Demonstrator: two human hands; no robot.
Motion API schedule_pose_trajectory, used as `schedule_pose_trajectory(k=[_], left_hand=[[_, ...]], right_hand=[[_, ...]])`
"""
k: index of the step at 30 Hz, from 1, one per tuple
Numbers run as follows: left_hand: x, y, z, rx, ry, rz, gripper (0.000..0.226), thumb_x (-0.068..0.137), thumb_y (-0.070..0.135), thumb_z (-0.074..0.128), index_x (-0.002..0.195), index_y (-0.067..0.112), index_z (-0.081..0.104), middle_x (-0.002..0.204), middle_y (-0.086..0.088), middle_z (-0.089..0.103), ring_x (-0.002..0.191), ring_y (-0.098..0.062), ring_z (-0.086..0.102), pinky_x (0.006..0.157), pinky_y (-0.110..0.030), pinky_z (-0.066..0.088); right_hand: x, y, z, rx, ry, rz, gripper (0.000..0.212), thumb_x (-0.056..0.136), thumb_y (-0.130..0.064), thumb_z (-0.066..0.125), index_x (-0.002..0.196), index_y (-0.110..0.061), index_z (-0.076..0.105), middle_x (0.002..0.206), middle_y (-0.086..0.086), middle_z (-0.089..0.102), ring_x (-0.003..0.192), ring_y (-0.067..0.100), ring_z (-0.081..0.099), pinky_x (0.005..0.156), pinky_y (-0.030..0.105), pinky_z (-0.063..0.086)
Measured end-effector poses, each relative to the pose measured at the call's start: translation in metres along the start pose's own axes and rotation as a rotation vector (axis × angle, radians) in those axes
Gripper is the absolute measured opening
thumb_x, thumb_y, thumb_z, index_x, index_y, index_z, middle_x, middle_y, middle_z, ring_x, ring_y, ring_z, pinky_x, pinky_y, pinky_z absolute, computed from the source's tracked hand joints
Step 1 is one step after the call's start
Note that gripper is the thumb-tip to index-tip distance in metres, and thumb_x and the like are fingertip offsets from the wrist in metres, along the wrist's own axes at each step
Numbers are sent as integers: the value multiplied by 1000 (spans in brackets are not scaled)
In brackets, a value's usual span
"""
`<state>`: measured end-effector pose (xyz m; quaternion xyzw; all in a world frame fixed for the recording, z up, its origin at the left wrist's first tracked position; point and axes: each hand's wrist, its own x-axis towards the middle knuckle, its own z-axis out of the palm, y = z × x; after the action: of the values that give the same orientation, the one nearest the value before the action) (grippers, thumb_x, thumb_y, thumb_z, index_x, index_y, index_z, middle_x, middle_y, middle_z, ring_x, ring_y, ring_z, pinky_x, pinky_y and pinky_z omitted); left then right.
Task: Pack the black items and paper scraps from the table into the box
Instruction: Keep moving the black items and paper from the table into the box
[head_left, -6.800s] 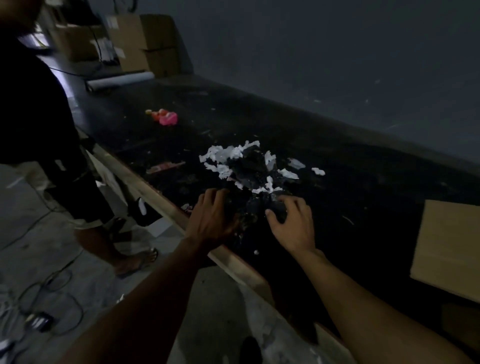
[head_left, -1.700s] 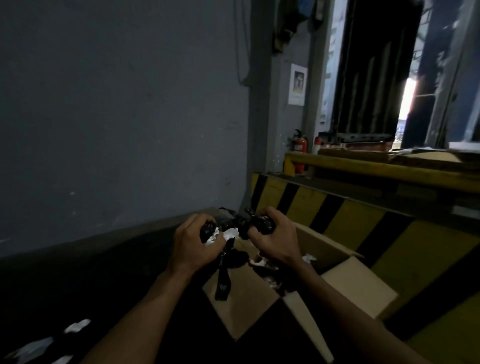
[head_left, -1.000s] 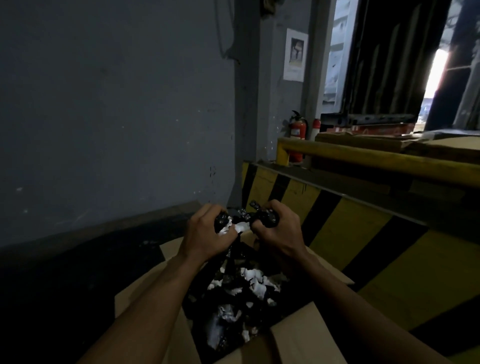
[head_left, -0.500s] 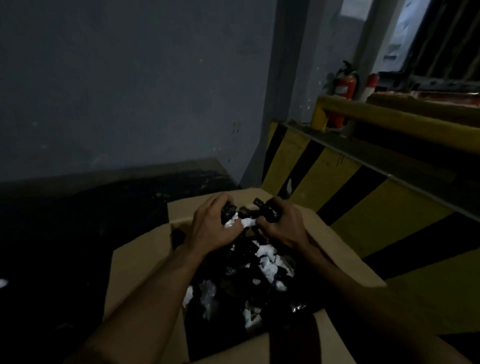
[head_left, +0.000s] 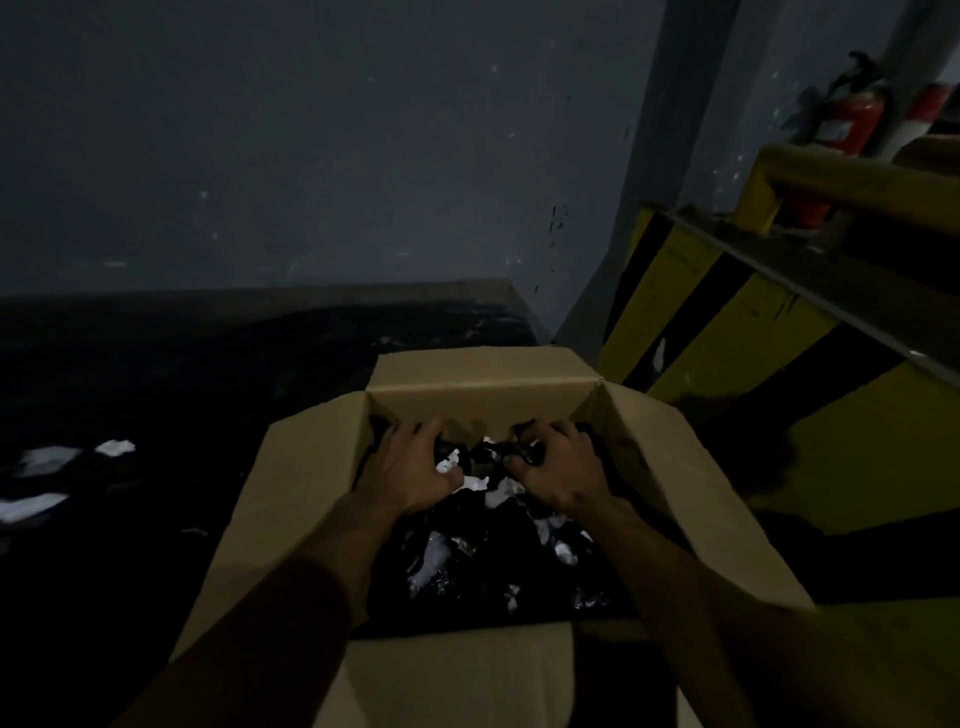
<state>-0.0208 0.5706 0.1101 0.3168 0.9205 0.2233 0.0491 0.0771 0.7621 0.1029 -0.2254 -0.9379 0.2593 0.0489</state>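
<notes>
Both hands are down inside the open cardboard box (head_left: 483, 379), the left hand (head_left: 410, 470) and the right hand (head_left: 563, 467) each curled around one shared clump of black items (head_left: 493, 453) and white paper scraps (head_left: 448, 460). More black pieces and white bits fill the box beneath them, and a few loose scraps (head_left: 47, 458) lie on the dark table (head_left: 156, 374) left of the box
</notes>
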Motion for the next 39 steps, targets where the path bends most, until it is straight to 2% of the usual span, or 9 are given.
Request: schedule_pose_trajectory(k=[4, 6, 9, 12, 17, 21, 26, 30, 39], left_hand=[[-5, 5, 7, 84, 9, -88, 60, 71, 65, 46, 118, 29, 48, 123, -8, 45, 120, -33, 39, 97, -44, 39], [-6, 9, 8, 124, 41, -93, 65, 72, 66, 56, 122, 27, 44, 127, -9, 42, 119, -35, 40, 96, -47, 39], [-8, 16, 6, 102, 133, -45, 59, 74, 62, 65, 114, 25, 44, 116, -6, 52, 107, -30, 50, 86, -43, 43], [-14, 28, 3, 15, 218, -38, 41, 85, 54, 54, 108, 21, 53, 111, -6, 58, 100, -28, 55, 81, -40, 46], [-20, 36, -10, 13, 312, -8, 27, 88, 34, 54, 108, 17, 59, 109, -8, 64, 96, -26, 58, 80, -38, 47], [-31, 41, -28, 36, 411, -10, 28, 87, 32, 58, 111, 16, 57, 114, -8, 57, 103, -27, 54, 84, -37, 45], [-58, 34, -67, 89, 496, -32, 35, 83, 32, 62, 112, 14, 55, 111, -9, 53, 103, -28, 52, 81, -36, 44], [-98, 1, -104, 146, 543, -91, 35, 84, 40, 60, 111, 18, 53, 106, -2, 50, 96, -18, 50, 75, -30, 40], [-243, -129, -179, 225, 776, -335, 33, 81, 43, 59, 102, 18, 57, 101, -4, 57, 95, -24, 56, 77, -37, 49]], right_hand=[[-3, 5, -10, 18, -2, -57, 37, 92, -44, 43, 125, -33, 54, 135, 6, 48, 122, 37, 41, 102, 47, 38], [-6, 5, -18, 11, 31, -105, 33, 84, -40, 48, 116, -34, 56, 122, 5, 59, 115, 35, 50, 97, 47, 43], [-11, 6, -27, 35, 86, -118, 27, 76, -50, 49, 98, -34, 52, 106, -1, 63, 106, 29, 53, 100, 52, 37], [-15, 6, -36, 63, 150, -112, 24, 85, -44, 42, 88, -28, 61, 101, 5, 67, 101, 30, 57, 103, 53, 35], [-20, 9, -48, 93, 264, -185, 25, 86, -22, 52, 106, -21, 67, 102, 8, 72, 94, 31, 65, 88, 43, 51], [-18, -5, -53, 117, 355, -267, 20, 86, -24, 52, 93, -15, 69, 97, 10, 70, 88, 31, 63, 74, 38, 52], [-17, -62, -44, 218, 342, -337, 25, 86, -39, 57, 99, -20, 65, 111, 7, 63, 105, 29, 55, 86, 38, 48], [-25, -129, -17, 277, 282, -465, 28, 85, -45, 56, 99, -22, 62, 111, 5, 59, 105, 25, 54, 86, 37, 47], [-100, -302, 77, 336, 120, -709, 25, 88, -43, 59, 99, -20, 62, 107, 5, 57, 98, 23, 55, 74, 28, 43]])
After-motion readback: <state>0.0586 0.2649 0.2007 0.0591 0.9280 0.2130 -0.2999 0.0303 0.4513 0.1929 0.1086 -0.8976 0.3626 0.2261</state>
